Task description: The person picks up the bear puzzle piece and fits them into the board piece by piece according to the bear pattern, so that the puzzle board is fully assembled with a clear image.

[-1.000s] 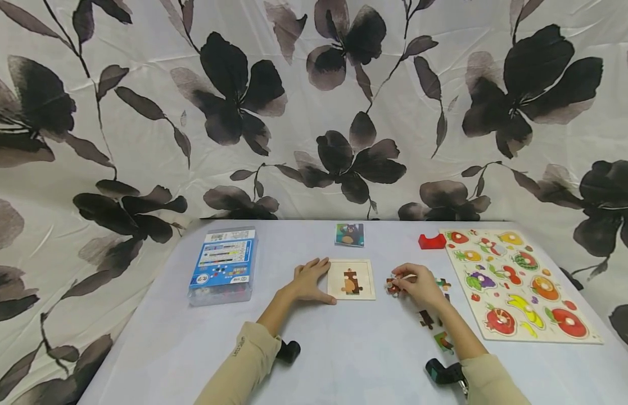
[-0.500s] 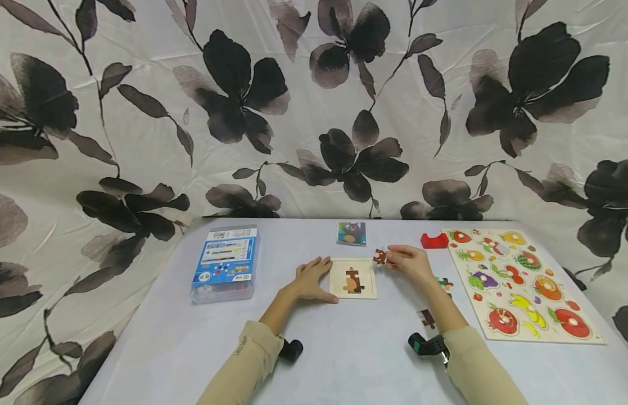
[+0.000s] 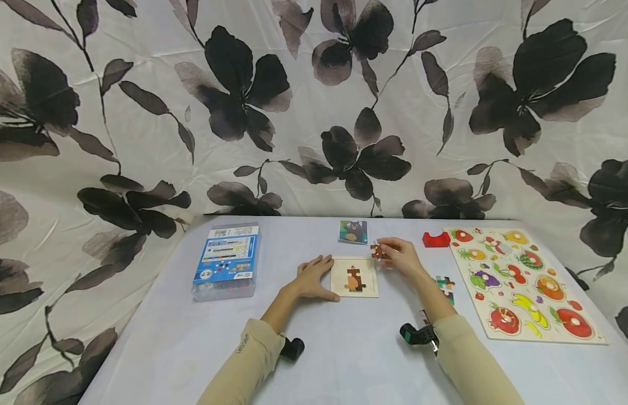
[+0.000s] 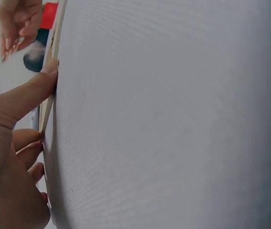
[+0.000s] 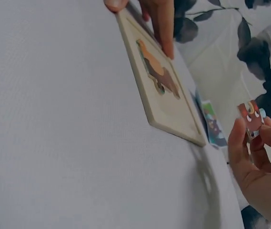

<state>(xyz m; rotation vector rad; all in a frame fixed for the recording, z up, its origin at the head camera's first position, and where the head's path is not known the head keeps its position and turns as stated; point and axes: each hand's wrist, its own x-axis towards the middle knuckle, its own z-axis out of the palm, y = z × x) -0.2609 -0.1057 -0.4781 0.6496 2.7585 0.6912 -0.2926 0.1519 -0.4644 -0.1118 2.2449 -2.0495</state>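
The left hand (image 3: 311,281) blocks the frame (image 3: 371,281) at left, leaving its near right corner reachable.

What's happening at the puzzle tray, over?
Left hand touching left edge of puzzle tray. Right hand pinching brown piece, raised off table. Tray partly filled. Nothing visible between piece and tray.

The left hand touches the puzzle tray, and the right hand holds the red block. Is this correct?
The right hand pinches a brown jigsaw piece, not the red block, as the right wrist view shows. The left hand does touch the wooden puzzle tray.
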